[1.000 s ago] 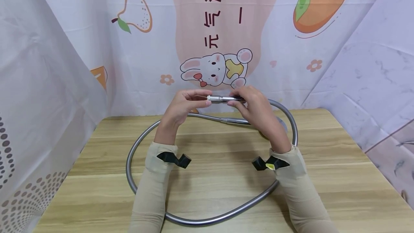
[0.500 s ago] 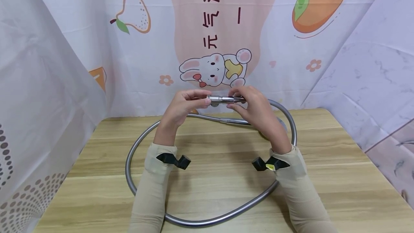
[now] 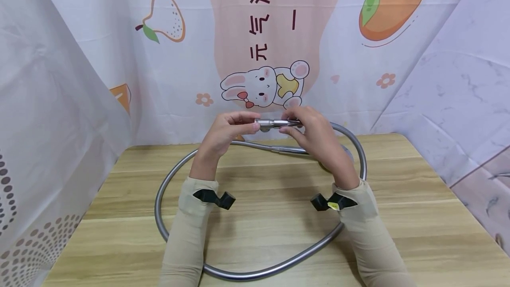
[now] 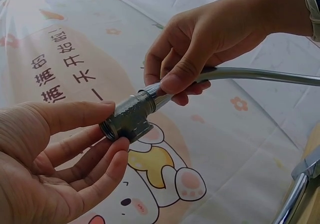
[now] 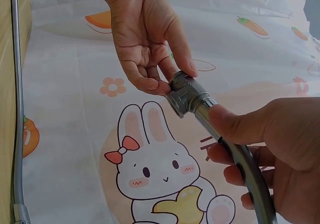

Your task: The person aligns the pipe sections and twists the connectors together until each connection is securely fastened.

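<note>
My left hand (image 3: pixel 223 134) pinches a short metal tee fitting (image 4: pixel 131 116) between thumb and fingers, at its open threaded end. The tee's side branch points downward in the head view. Its other end meets the chrome end piece (image 5: pixel 209 115) of a grey metal shower hose (image 3: pixel 159 198). Around that end piece curl the thumb and fingers of my right hand (image 3: pixel 314 132). Both hands are raised above the table's back edge. Whether the threads are engaged inside the joint cannot be seen.
The hose loops widely over the wooden table (image 3: pixel 271 198), passing beneath both forearms. Its far end joins a chrome hand shower (image 3: pixel 292 149) lying at the back, partly hidden by my right arm. A printed cloth (image 3: pixel 179 79) hangs close behind the hands.
The tee has turned slightly, so its side branch now shows below it in the head view. Both hands keep their hold in nearly the same place.
</note>
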The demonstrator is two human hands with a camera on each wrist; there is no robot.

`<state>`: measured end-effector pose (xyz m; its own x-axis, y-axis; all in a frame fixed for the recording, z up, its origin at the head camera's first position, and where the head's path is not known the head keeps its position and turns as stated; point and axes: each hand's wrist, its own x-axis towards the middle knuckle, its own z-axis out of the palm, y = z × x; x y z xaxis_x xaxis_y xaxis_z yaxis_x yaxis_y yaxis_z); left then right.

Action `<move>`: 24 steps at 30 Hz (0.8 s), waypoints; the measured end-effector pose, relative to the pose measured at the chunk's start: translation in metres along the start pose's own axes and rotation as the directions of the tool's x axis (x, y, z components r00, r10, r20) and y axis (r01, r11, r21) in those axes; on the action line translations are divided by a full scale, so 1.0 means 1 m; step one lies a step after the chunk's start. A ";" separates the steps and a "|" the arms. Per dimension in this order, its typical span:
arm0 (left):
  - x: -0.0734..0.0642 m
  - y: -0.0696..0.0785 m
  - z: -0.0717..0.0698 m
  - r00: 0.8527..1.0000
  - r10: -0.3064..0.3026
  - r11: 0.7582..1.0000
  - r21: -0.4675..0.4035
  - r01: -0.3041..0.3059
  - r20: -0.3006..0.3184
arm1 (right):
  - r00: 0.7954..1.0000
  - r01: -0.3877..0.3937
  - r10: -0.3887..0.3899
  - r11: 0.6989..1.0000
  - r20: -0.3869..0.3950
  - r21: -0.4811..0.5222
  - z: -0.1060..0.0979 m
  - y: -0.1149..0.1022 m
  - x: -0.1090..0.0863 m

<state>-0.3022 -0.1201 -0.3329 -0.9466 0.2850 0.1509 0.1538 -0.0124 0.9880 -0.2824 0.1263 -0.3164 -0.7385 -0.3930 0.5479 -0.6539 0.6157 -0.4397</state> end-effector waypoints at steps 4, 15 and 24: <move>0.001 -0.001 -0.001 1.000 0.005 1.000 0.013 -0.005 -0.009 | 1.000 -0.001 0.001 1.000 0.003 -0.002 0.000 -0.001 0.000; 0.001 -0.002 0.000 1.000 0.012 1.000 0.019 -0.012 -0.005 | 1.000 -0.009 0.010 1.000 0.015 -0.008 0.000 0.000 -0.001; 0.002 -0.002 0.000 1.000 0.018 0.999 0.029 -0.018 0.001 | 1.000 -0.018 0.019 1.000 0.022 -0.002 0.000 0.000 0.000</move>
<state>-0.3040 -0.1195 -0.3347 -0.9433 0.2860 0.1687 0.1791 0.0105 0.9838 -0.2827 0.1268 -0.3165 -0.7539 -0.3966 0.5237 -0.6397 0.6246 -0.4480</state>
